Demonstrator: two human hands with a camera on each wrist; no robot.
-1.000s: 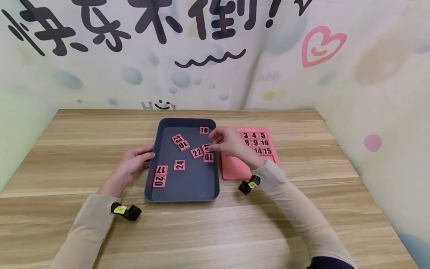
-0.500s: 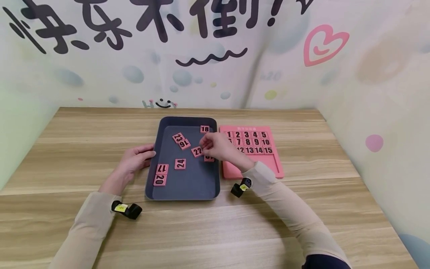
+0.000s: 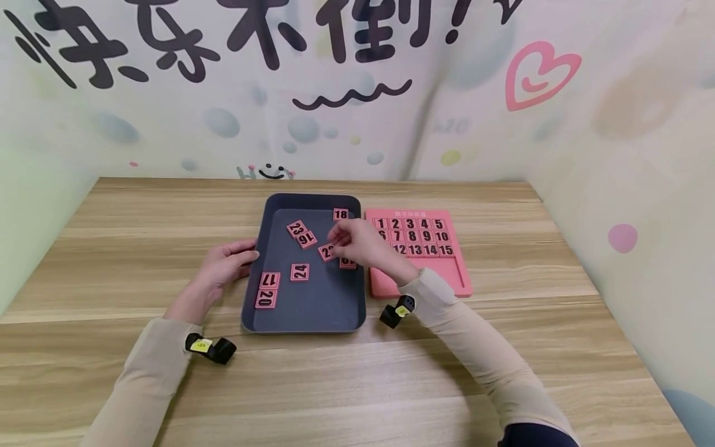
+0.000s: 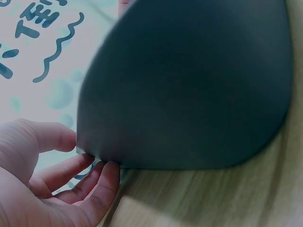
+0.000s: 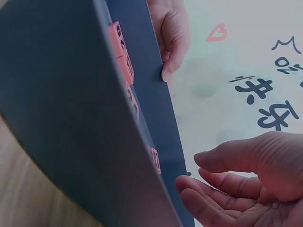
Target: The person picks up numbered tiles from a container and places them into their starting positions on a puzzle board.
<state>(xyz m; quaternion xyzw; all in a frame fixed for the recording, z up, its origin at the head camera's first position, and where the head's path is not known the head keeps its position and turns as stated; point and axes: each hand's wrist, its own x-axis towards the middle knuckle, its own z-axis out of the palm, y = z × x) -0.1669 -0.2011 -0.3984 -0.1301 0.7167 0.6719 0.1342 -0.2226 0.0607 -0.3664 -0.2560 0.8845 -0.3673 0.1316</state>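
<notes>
Head view: one dark, round-cornered tray (image 3: 310,313) on the wood-grained table (image 3: 313,385), containing loose pink tiles (image 3: 300,272) with black numerals; beside it, one flat pink board (image 3: 447,270). We note the right hand (image 3: 362,244), fingers bent, at the tile marked 22 (image 3: 326,252); whether it grips one, we cannot tell.
Left wrist view: left hand (image 4: 45,187) pinching the smooth tray's edge; we judge it stiff, light.
Right wrist view: tiles, thick-edged; we judge them light, hard, slippery, best pinched by opposite sides.

Pink tiles (image 3: 300,272), black-numbered — slate-blue tray (image 3: 313,313)
</notes>
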